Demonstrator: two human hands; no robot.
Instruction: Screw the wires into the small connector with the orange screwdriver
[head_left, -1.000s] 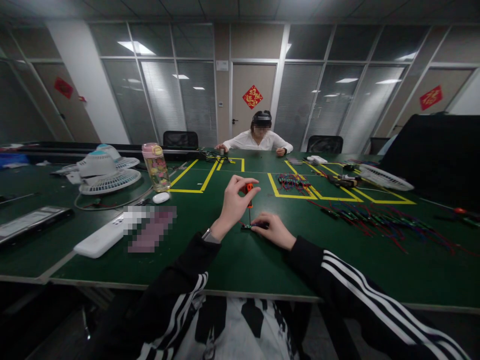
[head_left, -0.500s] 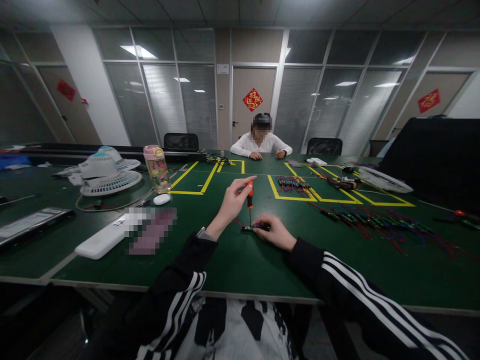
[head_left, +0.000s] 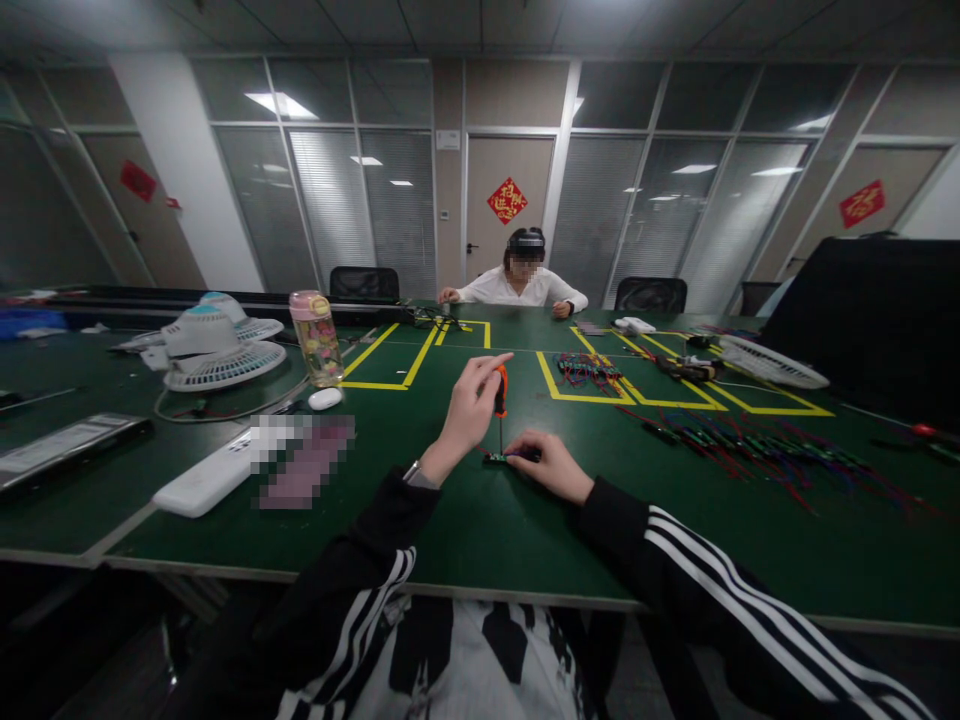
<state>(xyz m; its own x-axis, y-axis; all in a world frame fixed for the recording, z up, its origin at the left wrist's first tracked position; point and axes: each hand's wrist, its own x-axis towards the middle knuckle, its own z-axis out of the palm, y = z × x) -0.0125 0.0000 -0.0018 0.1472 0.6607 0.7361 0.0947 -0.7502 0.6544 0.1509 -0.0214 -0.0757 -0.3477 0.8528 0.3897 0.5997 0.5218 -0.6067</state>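
Note:
In the head view, my left hand (head_left: 469, 405) grips the handle of an orange and black screwdriver (head_left: 501, 393), which stands upright with its tip down on a small green circuit board (head_left: 495, 457). The index finger stretches out over the top of the handle. My right hand (head_left: 551, 465) is closed on the right end of the board, pressing it against the green table (head_left: 480, 540). Dark and red wires show beside the board, partly covered by the right fingers.
Several wired circuit boards (head_left: 765, 450) lie to the right, with another pile (head_left: 589, 372) inside yellow tape. On the left are a white fan (head_left: 217, 350), a drink bottle (head_left: 316, 340), a white power bank (head_left: 206, 480) and a white mouse (head_left: 325, 399). A person (head_left: 525, 280) sits opposite.
My left hand has turned slightly round the screwdriver handle, while the right hand keeps its place. Across the table, the person's hand has moved out to the left.

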